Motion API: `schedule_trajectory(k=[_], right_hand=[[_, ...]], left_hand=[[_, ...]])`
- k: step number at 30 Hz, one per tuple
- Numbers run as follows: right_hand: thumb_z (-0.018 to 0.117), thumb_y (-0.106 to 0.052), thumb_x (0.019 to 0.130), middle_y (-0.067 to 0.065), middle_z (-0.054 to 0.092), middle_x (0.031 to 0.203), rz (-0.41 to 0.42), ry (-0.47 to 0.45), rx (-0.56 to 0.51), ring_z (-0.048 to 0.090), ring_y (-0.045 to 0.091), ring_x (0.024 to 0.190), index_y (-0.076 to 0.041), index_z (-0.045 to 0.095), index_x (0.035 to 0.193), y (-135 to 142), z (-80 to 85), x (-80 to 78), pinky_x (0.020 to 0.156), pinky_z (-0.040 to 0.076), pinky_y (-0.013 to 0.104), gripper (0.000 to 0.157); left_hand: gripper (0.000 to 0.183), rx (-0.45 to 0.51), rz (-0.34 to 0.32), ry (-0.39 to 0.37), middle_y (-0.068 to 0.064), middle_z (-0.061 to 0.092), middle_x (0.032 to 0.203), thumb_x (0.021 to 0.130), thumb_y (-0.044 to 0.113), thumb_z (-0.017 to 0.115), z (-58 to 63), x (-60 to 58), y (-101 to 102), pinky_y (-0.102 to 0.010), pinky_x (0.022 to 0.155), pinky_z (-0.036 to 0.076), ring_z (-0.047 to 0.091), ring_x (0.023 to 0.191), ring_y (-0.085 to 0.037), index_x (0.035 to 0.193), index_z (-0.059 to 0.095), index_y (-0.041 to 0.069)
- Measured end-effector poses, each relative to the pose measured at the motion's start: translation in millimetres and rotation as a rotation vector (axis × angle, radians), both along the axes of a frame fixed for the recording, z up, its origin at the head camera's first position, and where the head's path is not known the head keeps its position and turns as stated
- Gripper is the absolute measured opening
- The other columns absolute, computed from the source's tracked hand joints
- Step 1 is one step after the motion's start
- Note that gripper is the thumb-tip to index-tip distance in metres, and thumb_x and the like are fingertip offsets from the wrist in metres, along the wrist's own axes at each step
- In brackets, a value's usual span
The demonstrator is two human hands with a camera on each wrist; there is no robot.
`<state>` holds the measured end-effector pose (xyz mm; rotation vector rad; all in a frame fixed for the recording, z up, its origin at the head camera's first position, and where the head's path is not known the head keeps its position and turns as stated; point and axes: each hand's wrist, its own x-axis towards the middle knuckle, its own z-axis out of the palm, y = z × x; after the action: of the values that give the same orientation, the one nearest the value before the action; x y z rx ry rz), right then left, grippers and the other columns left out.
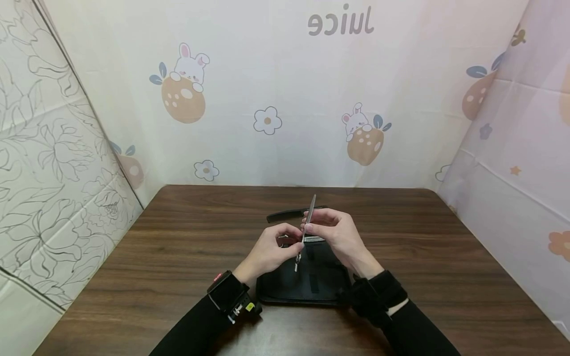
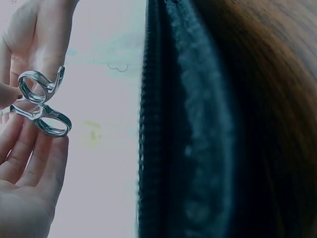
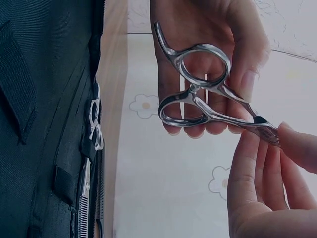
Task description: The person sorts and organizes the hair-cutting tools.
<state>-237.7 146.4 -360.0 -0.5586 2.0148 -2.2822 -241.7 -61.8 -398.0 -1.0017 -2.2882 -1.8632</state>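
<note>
Silver hair scissors (image 1: 310,210), with a finger rest on one ring, are held up between both hands above an open black case (image 1: 329,282). The right hand (image 1: 343,240) pinches them by the blade end, near the pivot, tip pointing up and away. At the handle end, the left hand (image 1: 269,251) holds them, its fingers behind the rings and its thumb by the shank, as the right wrist view shows. Inside the case, thinning scissors (image 3: 85,183) sit in a strap. The left wrist view shows the scissors' handle rings (image 2: 63,119) large, the blades cut off.
A black comb (image 1: 285,215) lies just beyond the case on the brown wooden table (image 1: 187,277). The case's zipper edge (image 2: 148,124) fills much of the left wrist view. Printed white curtains (image 1: 276,64) hang behind and at both sides.
</note>
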Motion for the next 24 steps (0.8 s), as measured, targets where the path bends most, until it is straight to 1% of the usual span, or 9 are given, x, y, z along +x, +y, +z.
schedule_trajectory(k=[3, 7, 10, 13, 14, 16, 17, 21, 24], right_hand=[[0.076, -0.001, 0.089, 0.013, 0.074, 0.105, -0.003, 0.010, -0.013, 0.071, 0.024, 0.098, 0.001, 0.072, 0.115, 0, 0.8, 0.4, 0.092, 0.055, 0.038, 0.026], [0.076, -0.001, 0.089, 0.017, 0.073, 0.106, -0.022, 0.014, -0.024, 0.072, 0.024, 0.097, 0.000, 0.072, 0.115, 1, 2.8, 0.5, 0.093, 0.055, 0.039, 0.026], [0.076, 0.000, 0.089, 0.015, 0.074, 0.106, -0.028, 0.019, -0.026, 0.072, 0.024, 0.098, 0.000, 0.073, 0.115, 3, 5.3, 0.6, 0.092, 0.055, 0.038, 0.026], [0.075, 0.000, 0.090, 0.016, 0.073, 0.107, -0.033, 0.029, -0.024, 0.071, 0.022, 0.098, -0.003, 0.074, 0.114, 5, 7.2, 0.6, 0.091, 0.056, 0.037, 0.024], [0.075, 0.000, 0.090, 0.016, 0.074, 0.107, -0.038, 0.032, -0.019, 0.072, 0.022, 0.098, -0.003, 0.074, 0.114, 6, 7.8, 0.7, 0.090, 0.056, 0.037, 0.024], [0.075, 0.000, 0.090, 0.017, 0.074, 0.107, -0.049, 0.038, -0.007, 0.072, 0.022, 0.096, -0.002, 0.074, 0.114, 7, 8.2, 0.3, 0.089, 0.056, 0.037, 0.025], [0.075, 0.000, 0.090, 0.016, 0.074, 0.107, -0.052, 0.040, 0.004, 0.072, 0.022, 0.096, -0.001, 0.073, 0.116, 8, 8.2, 0.1, 0.089, 0.056, 0.037, 0.026], [0.076, -0.002, 0.090, 0.011, 0.075, 0.104, -0.078, 0.050, 0.059, 0.073, 0.021, 0.092, 0.003, 0.071, 0.119, 10, 7.0, -1.1, 0.086, 0.057, 0.035, 0.030], [0.076, -0.002, 0.090, 0.009, 0.074, 0.103, -0.087, 0.063, 0.087, 0.072, 0.021, 0.092, 0.003, 0.071, 0.119, 13, 6.2, -2.2, 0.084, 0.058, 0.034, 0.030]], left_hand=[[0.020, 0.000, -0.003, -0.002, -0.012, 0.068, 0.111, 0.093, 0.002, 0.070, 0.4, 0.0, 0, -0.047, 0.093, 0.054, 0.067, 0.102, -0.025, 0.112, 0.068, 0.000], [0.024, 0.010, -0.029, -0.004, -0.019, 0.067, 0.115, 0.093, 0.004, 0.071, -0.4, -1.4, -2, -0.054, 0.096, 0.051, 0.064, 0.108, -0.039, 0.116, 0.066, -0.002], [0.028, 0.006, -0.057, -0.004, -0.021, 0.066, 0.118, 0.093, 0.006, 0.071, -0.3, -3.9, -6, -0.059, 0.098, 0.048, 0.061, 0.112, -0.045, 0.119, 0.065, -0.005], [0.030, -0.037, -0.053, 0.007, -0.019, 0.066, 0.119, 0.094, 0.010, 0.071, 0.1, -7.7, -11, -0.057, 0.098, 0.049, 0.061, 0.113, -0.042, 0.121, 0.065, -0.004], [0.031, -0.059, -0.042, 0.016, -0.019, 0.066, 0.119, 0.095, 0.011, 0.071, -0.2, -9.1, -13, -0.056, 0.098, 0.049, 0.061, 0.113, -0.041, 0.121, 0.065, -0.004], [0.031, -0.123, -0.001, 0.043, -0.017, 0.066, 0.120, 0.094, 0.013, 0.071, -0.1, -11.3, -18, -0.052, 0.099, 0.049, 0.061, 0.113, -0.039, 0.121, 0.066, -0.001], [0.030, -0.160, 0.021, 0.065, -0.015, 0.066, 0.120, 0.094, 0.013, 0.072, -0.3, -12.5, -20, -0.049, 0.099, 0.050, 0.062, 0.113, -0.037, 0.121, 0.066, 0.001], [0.030, -0.293, 0.104, 0.169, -0.010, 0.067, 0.116, 0.089, 0.013, 0.075, 1.2, -15.6, -28, -0.046, 0.097, 0.050, 0.063, 0.110, -0.033, 0.118, 0.068, 0.007], [0.032, -0.358, 0.115, 0.238, -0.011, 0.066, 0.116, 0.087, 0.012, 0.075, 2.0, -17.9, -31, -0.047, 0.094, 0.050, 0.063, 0.108, -0.034, 0.117, 0.068, 0.005]])
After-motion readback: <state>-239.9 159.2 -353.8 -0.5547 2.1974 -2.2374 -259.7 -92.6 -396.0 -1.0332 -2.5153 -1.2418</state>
